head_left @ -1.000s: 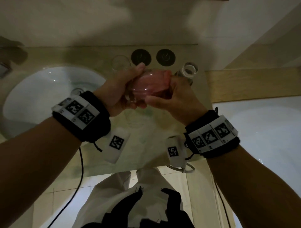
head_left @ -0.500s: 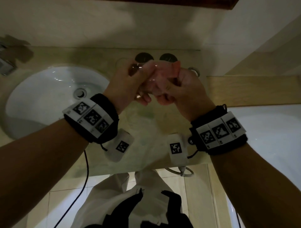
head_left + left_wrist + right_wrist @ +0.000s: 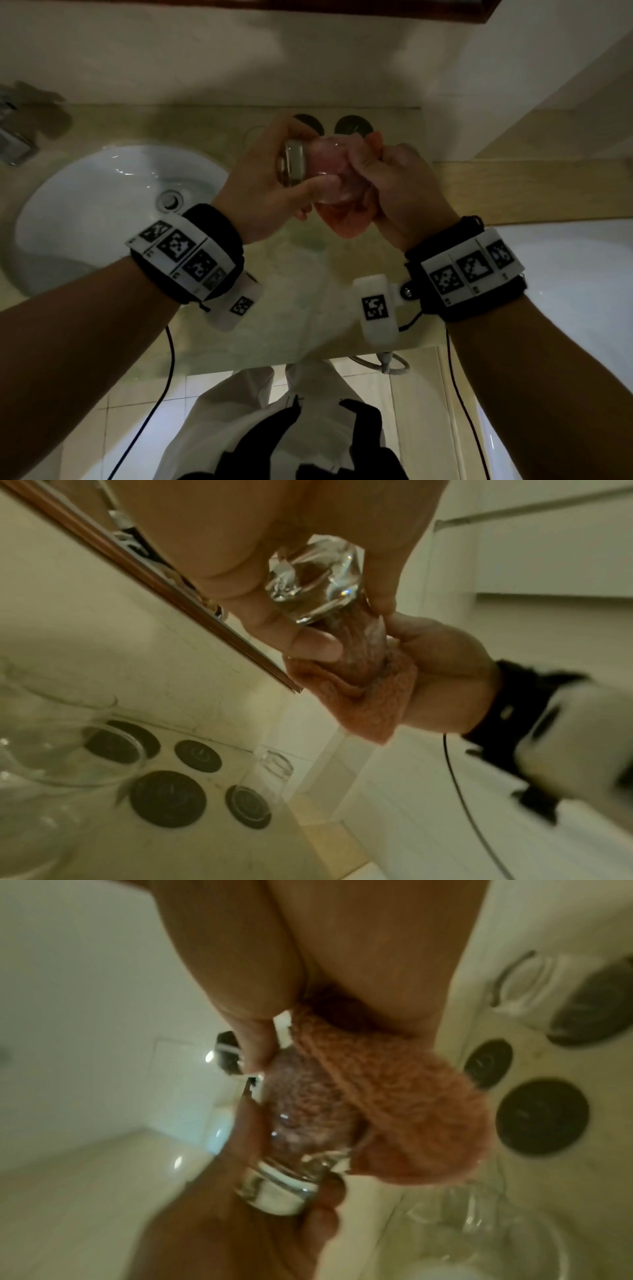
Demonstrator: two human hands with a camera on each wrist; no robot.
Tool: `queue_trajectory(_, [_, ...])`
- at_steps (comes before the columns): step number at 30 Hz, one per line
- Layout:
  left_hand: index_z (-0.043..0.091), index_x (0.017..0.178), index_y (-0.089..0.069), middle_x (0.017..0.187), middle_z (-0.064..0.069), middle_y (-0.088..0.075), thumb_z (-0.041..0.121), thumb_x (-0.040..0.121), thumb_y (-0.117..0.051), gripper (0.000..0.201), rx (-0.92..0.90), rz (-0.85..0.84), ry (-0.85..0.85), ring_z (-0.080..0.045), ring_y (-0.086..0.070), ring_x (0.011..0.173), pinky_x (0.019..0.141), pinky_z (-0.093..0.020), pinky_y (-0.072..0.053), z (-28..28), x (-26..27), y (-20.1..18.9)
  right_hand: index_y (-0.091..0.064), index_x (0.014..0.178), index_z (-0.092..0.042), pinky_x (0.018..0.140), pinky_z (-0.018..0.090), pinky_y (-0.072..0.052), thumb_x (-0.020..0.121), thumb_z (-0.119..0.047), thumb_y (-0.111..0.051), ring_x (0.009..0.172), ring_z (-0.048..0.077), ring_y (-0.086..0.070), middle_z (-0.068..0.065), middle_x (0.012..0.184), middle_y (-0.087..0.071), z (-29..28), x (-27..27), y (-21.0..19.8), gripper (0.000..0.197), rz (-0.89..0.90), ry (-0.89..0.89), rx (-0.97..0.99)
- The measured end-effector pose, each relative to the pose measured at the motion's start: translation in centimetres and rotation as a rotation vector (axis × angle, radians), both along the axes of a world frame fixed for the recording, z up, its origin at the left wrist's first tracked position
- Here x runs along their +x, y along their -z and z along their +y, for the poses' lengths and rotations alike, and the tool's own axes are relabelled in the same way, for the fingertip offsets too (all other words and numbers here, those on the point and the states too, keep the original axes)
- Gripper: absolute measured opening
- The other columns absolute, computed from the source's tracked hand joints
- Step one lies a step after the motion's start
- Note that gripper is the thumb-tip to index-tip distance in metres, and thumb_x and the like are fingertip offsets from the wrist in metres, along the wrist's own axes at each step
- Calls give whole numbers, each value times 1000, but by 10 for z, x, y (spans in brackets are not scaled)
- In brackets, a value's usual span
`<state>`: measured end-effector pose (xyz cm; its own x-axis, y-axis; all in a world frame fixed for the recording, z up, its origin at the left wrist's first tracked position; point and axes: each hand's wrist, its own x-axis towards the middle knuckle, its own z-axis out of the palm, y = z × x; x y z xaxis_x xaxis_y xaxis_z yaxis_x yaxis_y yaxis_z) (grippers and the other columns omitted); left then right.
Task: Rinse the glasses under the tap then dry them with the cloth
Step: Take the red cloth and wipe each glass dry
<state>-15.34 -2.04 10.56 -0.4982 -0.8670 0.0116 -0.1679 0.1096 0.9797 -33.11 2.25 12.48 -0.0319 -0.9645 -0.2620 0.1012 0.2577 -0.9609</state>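
the left hand (image 3: 263, 185) curls its fingers round the thick base of a clear glass (image 3: 298, 164), held on its side above the counter (image 3: 308, 308). the right hand (image 3: 404, 192) grips a pink cloth (image 3: 346, 219) stuffed into the glass mouth. just behind stand black round coasters (image 3: 167, 798) and another glass (image 3: 270, 772) on one; the basin (image 3: 102, 192) lies to the left

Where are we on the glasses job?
Drying now: left hand holds a glass by its base, right hand works the pink cloth stuffed inside it, away from the sink. Its rinse looks done. Other glasses stand on the counter; rinsed or dried, can't tell.
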Motion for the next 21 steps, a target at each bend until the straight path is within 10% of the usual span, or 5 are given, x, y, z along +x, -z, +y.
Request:
queue_trajectory(4, [15, 83, -65, 61, -8, -62, 51, 92, -55, 38, 392, 106, -133, -20, -54, 41, 39, -24, -45, -5, -8, -9, -60, 125, 4, 80, 29, -59, 87, -4, -74, 100, 24, -73, 16, 109, -73, 6, 1, -1, 41, 216, -196, -168])
queue_trajectory(7, [16, 88, -67, 59, -4, -62, 59, 87, -53, 46, 570, 79, -88, -17, -53, 44, 41, -22, -44, -9, -5, -11, -59, 127, 2, 88, 28, -58, 78, -1, -81, 104, 17, -72, 9, 112, -72, 7, 1, 0, 53, 318, -244, -228])
queue_trajectory(12, [11, 104, -55, 69, -5, -61, 57, 75, -65, 55, 428, 111, -56, -19, -52, 47, 41, -23, -39, -9, -1, -12, -56, 131, -2, 89, 24, -57, 72, 6, -83, 106, 11, -70, 5, 115, -70, 8, 5, 1, 66, 367, -196, -220])
queue_trajectory(18, [28, 122, -44, 97, -7, -57, 28, 72, -78, 60, 370, 170, 54, -15, -53, 50, 40, -25, -46, 0, 11, -9, -59, 127, -1, 52, 25, -57, 80, 6, -77, 68, 13, -73, 12, 92, -73, 8, 3, -5, 51, 204, -132, -114])
queue_trajectory(21, [23, 122, -46, 98, -9, -59, 31, 78, -76, 55, 284, 75, 14, -17, -54, 49, 44, -29, -51, 0, 14, -6, -60, 128, 2, 53, 16, -54, 83, 6, -74, 72, 6, -73, 10, 97, -73, 7, 1, -8, 47, 170, -140, -109])
